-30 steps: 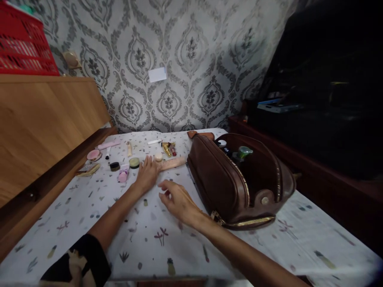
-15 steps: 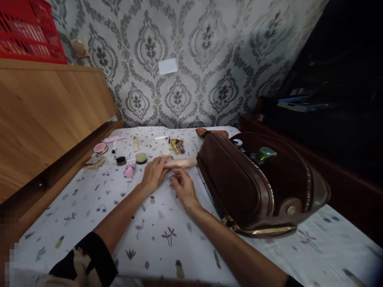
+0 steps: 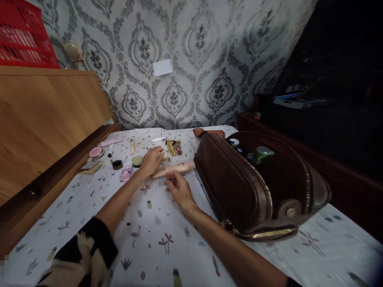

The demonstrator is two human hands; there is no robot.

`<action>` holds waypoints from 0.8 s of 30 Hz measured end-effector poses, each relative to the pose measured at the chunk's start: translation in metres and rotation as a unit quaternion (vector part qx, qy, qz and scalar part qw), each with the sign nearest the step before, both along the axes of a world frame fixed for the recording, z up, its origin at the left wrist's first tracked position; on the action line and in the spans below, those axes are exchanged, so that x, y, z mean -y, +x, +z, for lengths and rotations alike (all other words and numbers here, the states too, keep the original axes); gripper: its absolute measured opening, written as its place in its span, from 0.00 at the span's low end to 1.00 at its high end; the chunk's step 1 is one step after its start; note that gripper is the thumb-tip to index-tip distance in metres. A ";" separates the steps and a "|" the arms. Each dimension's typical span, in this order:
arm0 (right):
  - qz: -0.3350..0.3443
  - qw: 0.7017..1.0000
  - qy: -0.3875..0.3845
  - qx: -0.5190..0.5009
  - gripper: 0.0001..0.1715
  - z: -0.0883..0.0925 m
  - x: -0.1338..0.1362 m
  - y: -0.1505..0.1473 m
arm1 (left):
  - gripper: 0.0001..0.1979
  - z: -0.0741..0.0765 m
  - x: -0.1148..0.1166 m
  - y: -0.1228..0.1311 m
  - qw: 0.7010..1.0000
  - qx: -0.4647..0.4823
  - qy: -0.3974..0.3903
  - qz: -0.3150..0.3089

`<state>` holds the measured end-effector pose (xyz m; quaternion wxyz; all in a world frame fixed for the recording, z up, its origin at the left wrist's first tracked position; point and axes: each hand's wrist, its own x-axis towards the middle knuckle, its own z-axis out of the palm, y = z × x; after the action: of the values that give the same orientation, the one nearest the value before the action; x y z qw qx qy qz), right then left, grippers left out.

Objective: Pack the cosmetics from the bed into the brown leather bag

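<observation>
My left hand reaches over the cloth, its bent fingertips right at a small cream-coloured round item. Whether they touch it is hard to see. A long beige cosmetic tube lies just in front of my hands, one end close to the brown bag. Beside the tube rests my right hand, fingers loosely curled and apart, with nothing visible in them. To the left of my left hand stand a green-lidded jar, a black-lidded jar and a pink-and-white tube.
Gold lipstick tubes and a white stick lie farther back. A pink compact and a flat palette sit at the left edge. The bag gapes, a green-capped bottle inside. Patterned wall behind.
My left hand has left the beige tube and moved up to the small round item. The tube now lies slightly tilted, its left end nearer me. My right hand stays beside it.
</observation>
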<state>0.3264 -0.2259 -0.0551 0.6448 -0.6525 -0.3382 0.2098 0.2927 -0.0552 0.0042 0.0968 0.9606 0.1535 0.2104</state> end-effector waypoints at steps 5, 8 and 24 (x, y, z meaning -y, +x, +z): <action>0.040 0.999 -0.008 0.001 0.20 0.010 0.005 -0.002 | 0.29 0.001 -0.021 0.051 0.995 -0.080 0.035 -0.049; 0.061 0.998 -0.013 0.006 0.26 0.015 0.007 -0.004 | 0.33 0.000 -0.024 0.070 0.987 -0.131 0.051 -0.081; 0.078 0.996 0.032 -0.007 0.17 0.010 -0.001 0.000 | 0.19 0.009 -0.013 0.077 0.970 -0.188 0.151 -0.016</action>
<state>0.3268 -0.2249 -0.0449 0.6496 -0.6018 -0.3897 0.2529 0.3695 -0.0419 0.0130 -0.0764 0.9888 0.1202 0.0451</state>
